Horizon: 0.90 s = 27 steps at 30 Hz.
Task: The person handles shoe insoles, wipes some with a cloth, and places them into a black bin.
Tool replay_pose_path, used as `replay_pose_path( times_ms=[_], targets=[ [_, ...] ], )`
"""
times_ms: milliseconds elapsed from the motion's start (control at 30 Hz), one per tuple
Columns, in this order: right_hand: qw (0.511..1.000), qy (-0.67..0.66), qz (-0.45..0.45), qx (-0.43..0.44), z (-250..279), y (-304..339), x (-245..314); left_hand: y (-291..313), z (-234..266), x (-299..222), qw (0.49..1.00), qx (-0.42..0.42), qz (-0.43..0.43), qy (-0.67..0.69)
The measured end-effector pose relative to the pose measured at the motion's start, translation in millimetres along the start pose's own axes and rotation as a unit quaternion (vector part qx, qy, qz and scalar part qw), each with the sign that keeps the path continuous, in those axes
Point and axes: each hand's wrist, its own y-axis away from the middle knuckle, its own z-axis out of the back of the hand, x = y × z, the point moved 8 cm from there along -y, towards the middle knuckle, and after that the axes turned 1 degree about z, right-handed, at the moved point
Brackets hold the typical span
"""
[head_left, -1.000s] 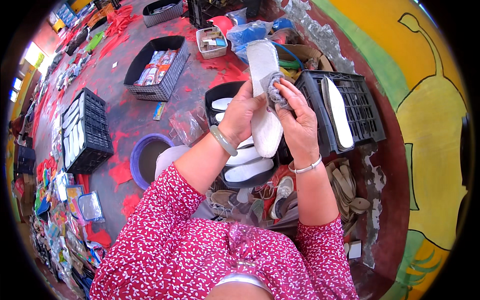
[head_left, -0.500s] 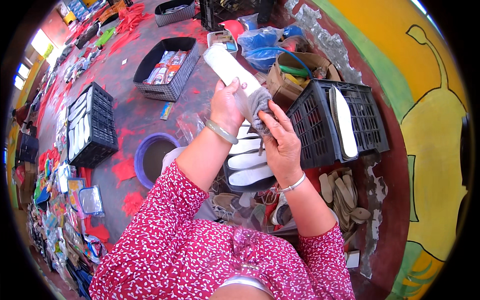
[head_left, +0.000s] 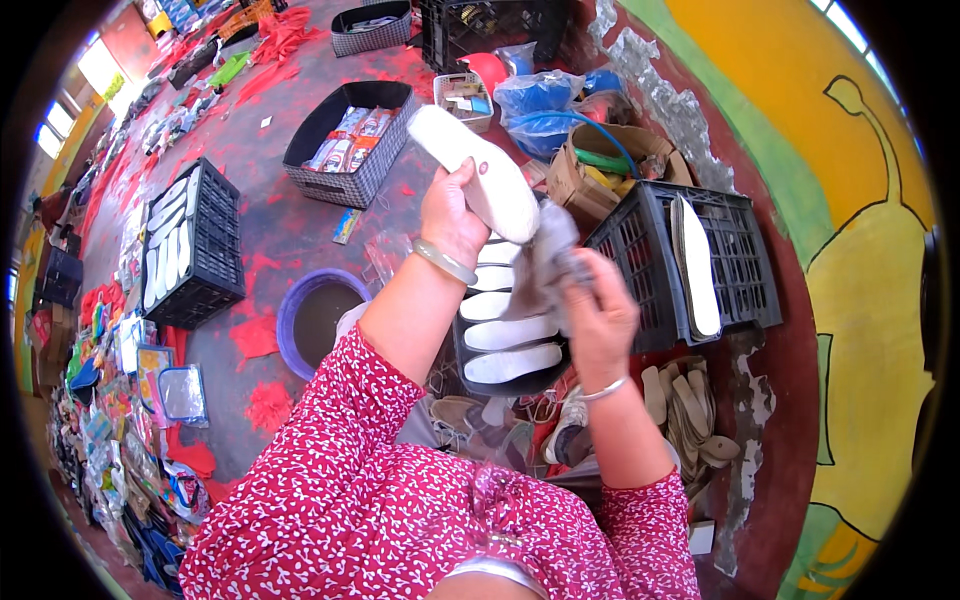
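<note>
My left hand point(head_left: 453, 222) grips a white insole point(head_left: 487, 180) with a small reddish oval mark near its middle, holding it up at a slant. To its right, my right hand point(head_left: 600, 315) is closed on a grey cloth point(head_left: 556, 262), which is smeared by motion and hangs just off the insole's lower end. Below both hands stands a dark crate point(head_left: 462, 352) with several white insoles point(head_left: 512, 332) laid in a row; the cloth and my wrist hide part of it.
A black crate point(head_left: 640, 275) at right carries upright insoles point(head_left: 697, 265). A purple basin point(head_left: 290, 325) of murky water sits left of my forearm. Further left is another crate of insoles point(head_left: 222, 255). Shoes point(head_left: 570, 430) and more insoles point(head_left: 688, 400) lie below. A checkered basket point(head_left: 355, 187) stands ahead.
The cloth has come off the insole's lower end as my right hand moved right and down. My left hand still holds the insole in nearly the same place.
</note>
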Motion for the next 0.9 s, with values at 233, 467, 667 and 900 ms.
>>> replay_pose_path(
  times_ms=[233, 467, 667, 900],
  targets=[
    [0.925, -0.366, -0.089, -0.058, 39.3, -24.3, -2.5, 35.2, -51.4, 27.9, 0.970, 0.210, 0.083, -0.092],
    [0.989, 0.016, 0.116, -0.095, 28.9, -16.8, 31.3, 69.8, -66.9, 71.3, 0.921, 0.318, 0.164, -0.152],
    [0.974, -0.039, 0.029, -0.223, 68.7, -19.4, 14.8, 99.0, -53.2, 106.0, 0.861, 0.356, 0.296, -0.210],
    [0.952, -0.260, 0.023, -0.161, 89.0, -39.8, 15.3, 113.8, -50.2, 116.7, 0.807, 0.396, 0.309, -0.310]
  ],
)
